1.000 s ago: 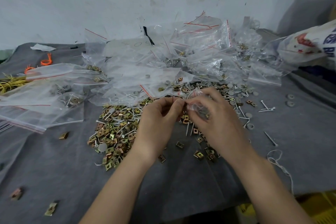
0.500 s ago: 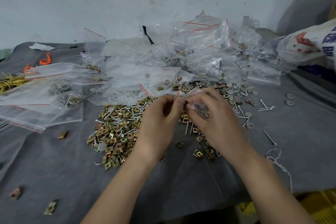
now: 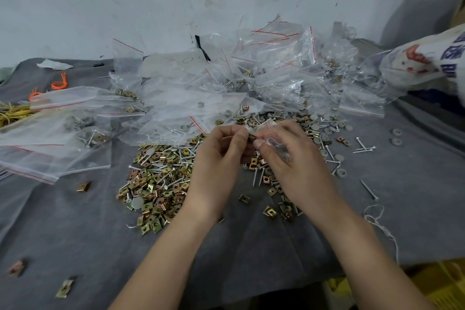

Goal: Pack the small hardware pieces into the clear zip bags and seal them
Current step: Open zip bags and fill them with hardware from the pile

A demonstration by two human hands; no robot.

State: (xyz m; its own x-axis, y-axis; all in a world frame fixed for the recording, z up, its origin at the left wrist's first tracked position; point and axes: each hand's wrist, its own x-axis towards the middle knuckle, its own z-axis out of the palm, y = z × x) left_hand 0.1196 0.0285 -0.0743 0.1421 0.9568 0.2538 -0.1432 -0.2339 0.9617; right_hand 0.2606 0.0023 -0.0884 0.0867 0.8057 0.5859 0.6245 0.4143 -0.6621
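The fingers (image 3: 239, 133) of the left hand (image 3: 216, 161) are curled, thumb and forefinger pressed together on the near edge of a small zip bag (image 3: 275, 139). A brass clip (image 3: 251, 136) shows right at their tips; I cannot tell whether it is held there or lies on the heap behind. The right hand (image 3: 299, 168) grips the same bag, its thumb across the front and the other fingers curled behind. Dark contents show through the plastic. Both hands hover just above the surface (image 3: 75, 234), a table covered in grey cloth.

Under and left of the hands lies a pile of brass clips and nails (image 3: 161, 178), and more clips are scattered below the right wrist. Grey round caps (image 3: 314, 123) lie just beyond the right hand, and a few loose nails (image 3: 362, 148) are further right.

A heap of clear bags with red zip lines (image 3: 251, 78) sits behind, against the pale wall, many already holding hardware. Flatter bags (image 3: 50, 148) lie at the left. Orange ties (image 3: 59, 83) and yellow wire (image 3: 12, 111) are at the far left edge, a printed white sack (image 3: 427, 58) at the far right, and a white string (image 3: 377, 216) trails near the right forearm.
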